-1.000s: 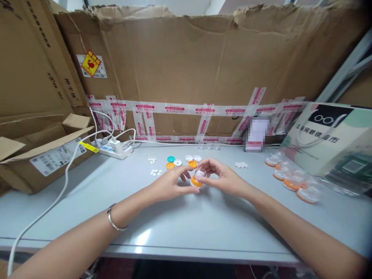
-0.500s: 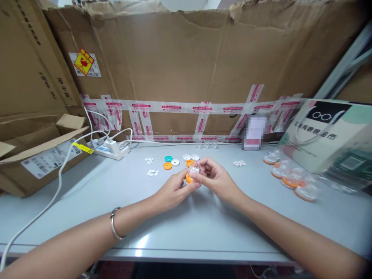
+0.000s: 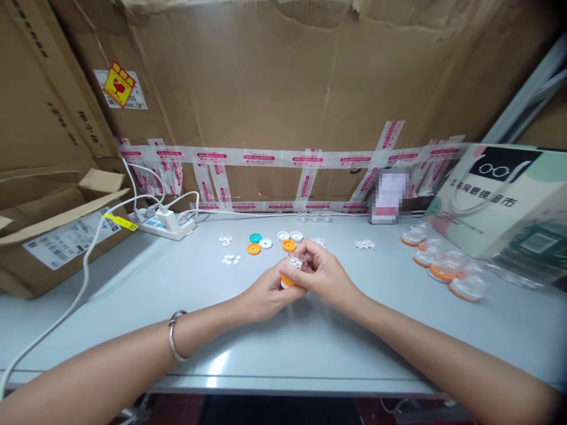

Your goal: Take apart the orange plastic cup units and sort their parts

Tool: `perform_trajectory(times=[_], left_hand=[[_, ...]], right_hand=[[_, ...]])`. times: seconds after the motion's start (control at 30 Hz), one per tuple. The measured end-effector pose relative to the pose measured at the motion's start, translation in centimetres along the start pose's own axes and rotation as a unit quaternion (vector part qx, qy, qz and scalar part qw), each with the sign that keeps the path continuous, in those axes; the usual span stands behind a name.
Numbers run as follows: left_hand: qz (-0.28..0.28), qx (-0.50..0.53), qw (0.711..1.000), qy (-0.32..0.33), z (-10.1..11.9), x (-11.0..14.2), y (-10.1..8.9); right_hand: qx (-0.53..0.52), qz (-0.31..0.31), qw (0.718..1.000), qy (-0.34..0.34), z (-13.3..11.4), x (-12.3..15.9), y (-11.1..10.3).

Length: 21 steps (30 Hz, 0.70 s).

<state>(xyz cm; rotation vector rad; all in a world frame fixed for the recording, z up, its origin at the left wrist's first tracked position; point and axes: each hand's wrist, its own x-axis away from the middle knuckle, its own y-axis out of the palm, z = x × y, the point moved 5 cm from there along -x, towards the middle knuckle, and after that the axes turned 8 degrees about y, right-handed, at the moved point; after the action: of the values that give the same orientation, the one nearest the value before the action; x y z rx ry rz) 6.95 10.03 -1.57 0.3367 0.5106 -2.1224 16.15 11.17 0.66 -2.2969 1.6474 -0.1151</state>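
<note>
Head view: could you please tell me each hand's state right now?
Left hand: closed, holding the orange-based piece.
Right hand: closed on the same piece.

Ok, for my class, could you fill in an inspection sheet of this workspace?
Surface: pale grey-blue table; glare near its front edge.
Job's things: clear-domed orange-and-white piece in the hands; teal, orange and white round parts beyond; small white pieces in groups; similar domed pieces at right.
Clutter: printed bag and pixelated device, towards the right.
Hands: left hand and right hand together on the held piece.
Cables: white cable crossing the left side; plugs in a power strip.
Surroundings: taped cardboard behind; open carton at left.
</note>
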Motion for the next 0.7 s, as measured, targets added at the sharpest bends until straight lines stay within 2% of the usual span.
perform_trajectory(times=[0.23, 0.4, 0.57, 0.7], left_hand=[[-0.027, 0.044, 0.999, -0.015, -0.3, 0.5, -0.2], [-0.057, 0.015, 0.998, -0.03, -0.6, 0.6, -0.3], [-0.055, -0.068, 0.996, -0.007, -0.6, 0.2, -0.8], [-0.012, -0.2, 0.979, -0.021, -1.4, 0.3, -2.1]], right_hand=[[0.002, -0.048, 0.999, -0.013, -0.1, 0.2, 0.0], [0.043, -0.079, 0.996, -0.015, 0.1, 0.1, -0.1], [0.16, -0.052, 0.985, -0.041, 0.7, -0.3, -0.3], [0.193, -0.029, 0.98, -0.041, 1.6, -0.6, -0.3]])
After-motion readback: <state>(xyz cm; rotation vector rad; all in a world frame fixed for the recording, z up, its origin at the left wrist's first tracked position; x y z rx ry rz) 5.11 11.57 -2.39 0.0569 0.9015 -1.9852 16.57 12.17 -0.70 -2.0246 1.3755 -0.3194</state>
